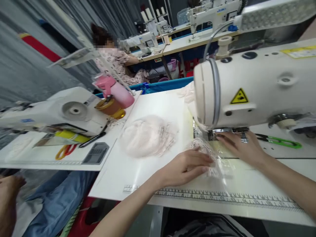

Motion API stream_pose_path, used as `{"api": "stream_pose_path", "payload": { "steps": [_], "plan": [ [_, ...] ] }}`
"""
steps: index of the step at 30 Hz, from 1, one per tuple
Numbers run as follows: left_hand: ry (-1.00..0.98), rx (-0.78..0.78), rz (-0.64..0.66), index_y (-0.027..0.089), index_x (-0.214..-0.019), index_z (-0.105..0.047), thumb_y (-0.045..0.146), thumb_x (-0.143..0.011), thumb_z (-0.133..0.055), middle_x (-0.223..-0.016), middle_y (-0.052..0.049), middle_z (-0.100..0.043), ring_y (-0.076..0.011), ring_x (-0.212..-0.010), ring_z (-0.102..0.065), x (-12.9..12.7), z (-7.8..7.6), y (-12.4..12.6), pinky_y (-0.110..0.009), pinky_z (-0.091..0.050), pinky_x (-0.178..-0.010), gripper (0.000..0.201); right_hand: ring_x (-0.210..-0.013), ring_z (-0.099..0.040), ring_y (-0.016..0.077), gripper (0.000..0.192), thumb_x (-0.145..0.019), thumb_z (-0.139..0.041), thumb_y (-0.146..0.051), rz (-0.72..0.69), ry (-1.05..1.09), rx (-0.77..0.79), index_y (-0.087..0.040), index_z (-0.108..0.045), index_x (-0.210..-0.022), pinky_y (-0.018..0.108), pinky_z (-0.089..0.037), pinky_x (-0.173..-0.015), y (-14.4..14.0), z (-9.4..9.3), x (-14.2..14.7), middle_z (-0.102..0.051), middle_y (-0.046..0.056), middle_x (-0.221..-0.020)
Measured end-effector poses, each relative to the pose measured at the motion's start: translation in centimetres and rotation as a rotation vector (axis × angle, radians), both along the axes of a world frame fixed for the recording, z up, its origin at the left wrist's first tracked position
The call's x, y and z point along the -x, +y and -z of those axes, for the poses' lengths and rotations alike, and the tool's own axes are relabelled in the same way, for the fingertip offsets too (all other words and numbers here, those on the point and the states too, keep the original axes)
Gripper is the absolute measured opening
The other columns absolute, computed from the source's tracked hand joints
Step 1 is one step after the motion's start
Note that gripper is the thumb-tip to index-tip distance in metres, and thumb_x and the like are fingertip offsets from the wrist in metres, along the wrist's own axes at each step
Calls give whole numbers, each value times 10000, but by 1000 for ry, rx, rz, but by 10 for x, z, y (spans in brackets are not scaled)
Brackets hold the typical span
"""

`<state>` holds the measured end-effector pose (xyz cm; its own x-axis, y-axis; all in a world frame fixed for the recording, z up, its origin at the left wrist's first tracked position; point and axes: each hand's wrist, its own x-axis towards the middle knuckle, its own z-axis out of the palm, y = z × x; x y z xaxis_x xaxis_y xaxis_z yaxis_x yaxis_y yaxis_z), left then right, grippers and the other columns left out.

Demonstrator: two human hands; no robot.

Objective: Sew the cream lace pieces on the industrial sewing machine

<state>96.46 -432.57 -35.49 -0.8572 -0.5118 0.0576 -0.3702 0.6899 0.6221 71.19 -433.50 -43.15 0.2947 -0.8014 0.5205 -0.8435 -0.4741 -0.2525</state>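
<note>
White sewing table [153, 108], crowded workshop.

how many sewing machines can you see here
5 at least: the sewing machine above both hands, one on the left table, one by the seated person, two on far tables. More may be hidden.
</note>
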Motion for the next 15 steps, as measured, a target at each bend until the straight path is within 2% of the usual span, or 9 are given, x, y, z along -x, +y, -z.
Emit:
{"api": "stream_pose_path", "payload": {
  "steps": [1,3,5,7,9,12,15],
  "plan": [
    [9,22,27,244,-1049,-634,210,-936,-469,-1179,29,-656,-93,-1147,-566,8,2,1,-319,-355,-1123,203,-789,-654,253,367,-975,-322,-317,-4,58,0,-237,-665,-1080,410,-478,-687,1,-5,-2,-717,77,-838],
    [-10,160,-55,206,-1035,-633,259,-915,-501,-1173,-30,-650,-159,-1120,-580,18,11,3,-358,-454,-1032,186,-774,-654,235,375,-976,-297,-258,-17,127,31,-216,-652,-1087,396,-462,-690,3,-14,-6,-721,72,-860],
    [-99,353,-189,158,-1162,-584,282,-901,-505,-1239,-97,-609,-241,-1144,-563,22,20,5,-417,-515,-930,300,-817,-651,188,349,-947,-327,-167,-80,154,65,-222,-624,-1122,357,-451,-716,5,-19,-9,-713,39,-1007],
    [-193,502,-222,118,-1268,-517,255,-890,-492,-1306,-134,-563,-291,-1187,-533,23,28,6,-457,-522,-907,403,-924,-634,150,386,-885,-367,-70,-172,169,127,-232,-605,-1142,317,-439,-742,7,-20,-12,-677,-4,-1137],
    [-237,573,-173,110,-1276,-514,208,-883,-462,-1327,-127,-550,-286,-1200,-531,22,31,4,-467,-505,-945,408,-965,-616,127,414,-828,-379,-8,-218,173,179,-231,-631,-1068,297,-424,-758,8,-20,-14,-679,-42,-1132],
    [-233,625,-150,133,-1167,-589,164,-888,-409,-1264,-87,-607,-247,-1151,-575,24,30,-3,-477,-467,-1006,334,-898,-621,114,340,-818,-404,-7,-224,149,199,-218,-661,-886,289,-419,-759,7,-20,-14,-718,-63,-973],
    [-207,676,-171,128,-1132,-610,195,-917,-413,-1218,-84,-637,-218,-1072,-622,28,29,-11,-408,-542,-898,299,-930,-626,131,270,-830,-447,-41,-281,119,207,-202,-663,-823,285,-443,-756,3,-19,-12,-721,-43,-944]
  ]
}}
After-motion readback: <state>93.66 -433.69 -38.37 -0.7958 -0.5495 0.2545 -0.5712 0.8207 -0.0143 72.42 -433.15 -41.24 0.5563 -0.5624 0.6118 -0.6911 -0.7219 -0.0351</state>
